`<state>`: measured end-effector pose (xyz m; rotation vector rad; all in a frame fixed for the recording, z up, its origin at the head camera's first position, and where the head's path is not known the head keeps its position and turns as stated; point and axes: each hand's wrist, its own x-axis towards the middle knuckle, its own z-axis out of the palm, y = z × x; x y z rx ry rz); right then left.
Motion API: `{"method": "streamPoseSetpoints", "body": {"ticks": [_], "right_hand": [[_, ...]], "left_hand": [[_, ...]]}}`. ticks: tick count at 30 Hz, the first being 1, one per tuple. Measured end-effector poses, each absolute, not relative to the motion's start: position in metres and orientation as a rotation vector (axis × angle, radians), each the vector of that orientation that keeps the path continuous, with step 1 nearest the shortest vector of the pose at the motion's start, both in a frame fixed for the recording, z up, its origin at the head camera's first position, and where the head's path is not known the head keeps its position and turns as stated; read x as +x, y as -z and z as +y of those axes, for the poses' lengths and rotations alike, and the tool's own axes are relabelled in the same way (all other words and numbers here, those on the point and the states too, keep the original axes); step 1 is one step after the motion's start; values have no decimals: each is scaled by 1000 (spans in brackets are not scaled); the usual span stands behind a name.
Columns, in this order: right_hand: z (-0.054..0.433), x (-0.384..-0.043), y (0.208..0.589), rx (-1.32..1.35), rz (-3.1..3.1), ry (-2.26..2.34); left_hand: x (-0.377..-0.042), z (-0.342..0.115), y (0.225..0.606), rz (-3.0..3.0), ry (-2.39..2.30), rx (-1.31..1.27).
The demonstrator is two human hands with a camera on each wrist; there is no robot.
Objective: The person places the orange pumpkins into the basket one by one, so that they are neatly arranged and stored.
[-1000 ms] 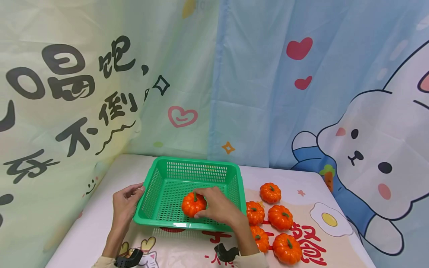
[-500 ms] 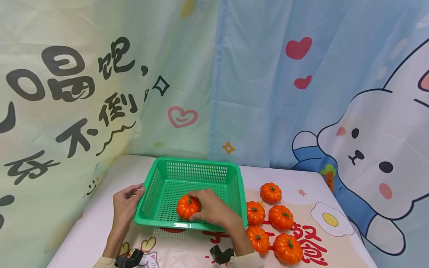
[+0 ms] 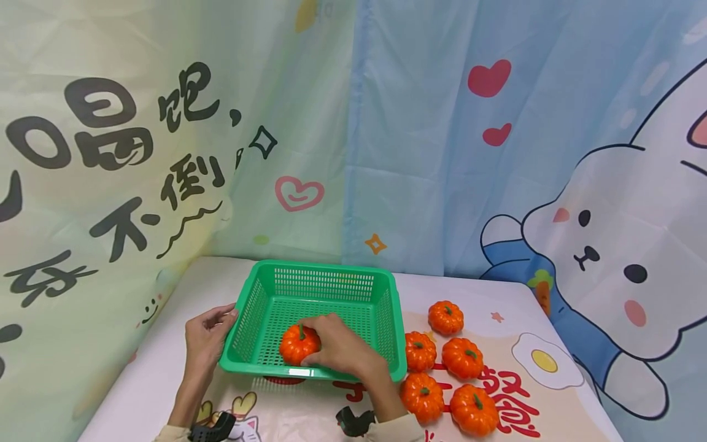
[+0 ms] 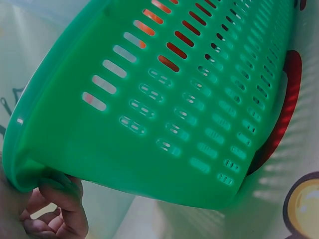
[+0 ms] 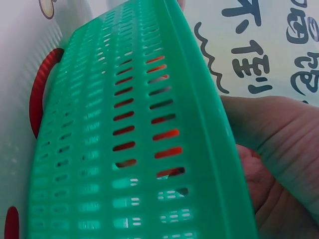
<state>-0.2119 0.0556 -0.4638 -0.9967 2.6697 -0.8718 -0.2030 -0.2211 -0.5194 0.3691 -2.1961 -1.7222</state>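
A green plastic basket (image 3: 326, 373) with slotted sides sits on the table in the head view. My left hand (image 3: 207, 337) grips its left rim; the left wrist view has those fingers (image 4: 65, 206) curled under the edge. Inside, toward the front, my right hand (image 3: 342, 347) holds a small orange pumpkin (image 3: 297, 347) with a green stem, thumb on the near side and fingers over the far side. Through the slots in the right wrist view, only bits of the pumpkin (image 5: 167, 152) show. The right fingertips are partly hidden behind it.
Several more orange pumpkins, such as the nearest one (image 3: 474, 410), lie on the table right of the basket, the closest pumpkin (image 3: 420, 352) right beside its wall. A printed cloth covers the table (image 3: 552, 423). Patterned curtains (image 3: 409, 135) hang behind and at the sides.
My right hand has moved left inside the basket, carrying the pumpkin along the front side. The left hand and the basket have stayed in place.
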Motion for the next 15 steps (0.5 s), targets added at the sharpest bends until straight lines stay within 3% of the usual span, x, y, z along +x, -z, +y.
{"method": "streamPoseSetpoints", "body": {"ticks": [15], "right_hand": [[45,-213,469,-1040,2667,836]], "left_hand": [[-200,-220,517,-2207,1725,377]]}}
